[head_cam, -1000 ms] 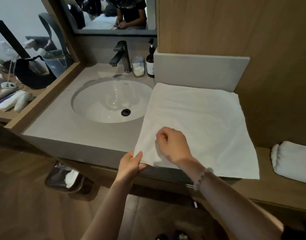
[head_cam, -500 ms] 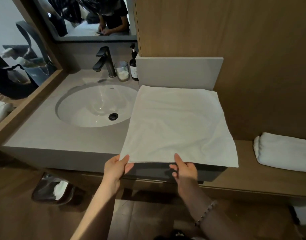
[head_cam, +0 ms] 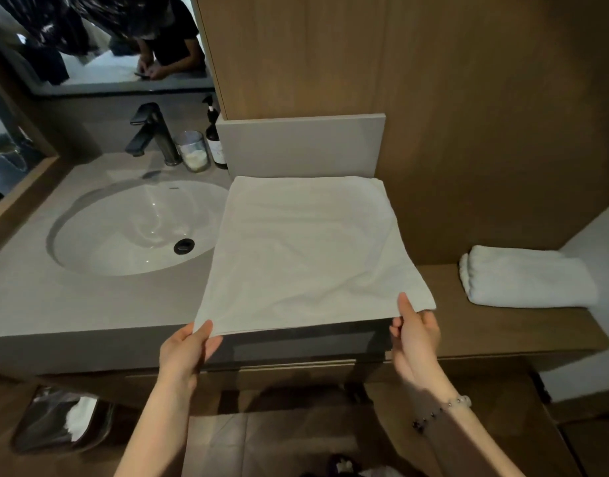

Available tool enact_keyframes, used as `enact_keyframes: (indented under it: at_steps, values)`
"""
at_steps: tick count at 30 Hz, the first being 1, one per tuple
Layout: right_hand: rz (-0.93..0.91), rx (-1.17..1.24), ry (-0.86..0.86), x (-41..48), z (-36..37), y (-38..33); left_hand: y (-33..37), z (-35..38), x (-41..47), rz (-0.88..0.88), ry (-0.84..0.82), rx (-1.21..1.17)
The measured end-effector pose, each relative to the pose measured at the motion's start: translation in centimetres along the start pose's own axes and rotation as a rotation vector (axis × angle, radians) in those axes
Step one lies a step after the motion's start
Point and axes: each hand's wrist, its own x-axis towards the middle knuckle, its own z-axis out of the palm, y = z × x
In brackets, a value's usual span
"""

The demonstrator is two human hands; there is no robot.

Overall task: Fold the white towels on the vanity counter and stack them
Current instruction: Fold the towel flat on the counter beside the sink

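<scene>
A white towel [head_cam: 306,249] lies spread flat on the grey vanity counter [head_cam: 89,304], to the right of the sink, with its near edge at the counter's front. My left hand [head_cam: 187,349] pinches the towel's near left corner. My right hand [head_cam: 415,330] pinches the near right corner, thumb on top. A second white towel [head_cam: 523,277], folded, rests on the wooden shelf [head_cam: 502,325] to the right.
An oval white basin [head_cam: 134,228] takes up the counter's left half, with a black faucet [head_cam: 151,132], a glass [head_cam: 194,151] and a dark pump bottle [head_cam: 215,132] behind it. A grey backsplash [head_cam: 299,146] and wood wall stand behind the towel. A bin [head_cam: 62,420] sits on the floor below.
My right hand left the towel's top, dropped to the near edge, then slid right to the near right corner. My left hand kept the near left corner. The towel now lies straighter.
</scene>
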Motion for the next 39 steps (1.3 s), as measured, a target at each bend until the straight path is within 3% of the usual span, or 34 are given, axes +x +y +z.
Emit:
enact_keyframes:
  at_steps: [3, 8, 12, 14, 17, 18, 20, 22, 24, 26, 31, 34, 36, 39]
  values:
    - [-0.064, -0.062, -0.010, 0.6, -1.4, -0.6, 0.0, 0.0, 0.4, -0.003, -0.011, -0.004]
    - [-0.142, -0.362, 0.001, 1.5, -3.3, 0.3, -0.1, -0.2, 0.5, 0.042, 0.001, 0.045]
    - [-0.181, -0.571, 0.025, 2.1, -4.2, 1.0, -0.3, -0.4, 0.3, 0.071, 0.064, 0.218]
    - [-0.138, -0.605, -0.019, 2.4, -4.1, 0.9, -0.2, -0.1, -0.3, 0.198, 0.160, 0.502]
    - [-0.060, -0.546, -0.098, 3.0, -3.6, -0.2, 0.4, 1.5, -1.4, 0.559, 0.288, 0.835]
    - [-0.050, -0.555, -0.107, 3.2, -3.4, -0.5, 0.7, 2.7, -1.6, 0.710, 0.252, 0.897]
    - [-0.069, -0.619, -0.091, 3.8, -2.8, -0.8, 1.0, 6.4, -1.4, 0.963, 0.016, 1.122]
    - [-0.129, -0.656, -0.071, 4.0, -2.1, -1.1, 1.0, 10.7, -0.7, 1.078, -0.245, 1.417]
    - [-0.190, -0.679, -0.056, 4.0, -1.6, -1.7, 0.7, 13.7, 0.2, 0.962, -0.390, 1.669]
    - [-0.242, -0.790, -0.007, 4.4, -1.7, -2.4, 0.3, 14.9, 1.4, 0.786, -0.408, 1.784]
    - [-0.196, -1.043, 0.087, 4.5, -2.0, -3.1, 0.6, 15.7, 2.0, 0.674, -0.354, 1.822]
    - [-0.474, -1.270, 0.221, 4.6, -0.4, -4.6, 2.0, 16.9, 1.8, 0.711, -0.306, 1.770]
    - [-0.701, -1.388, 0.120, 5.8, 2.1, -5.7, 3.0, 17.6, 2.2, 0.830, -0.228, 1.769]
    - [-0.759, -1.721, -0.214, 8.1, 6.0, -4.9, 3.4, 17.7, 3.3, 0.862, -0.231, 1.877]
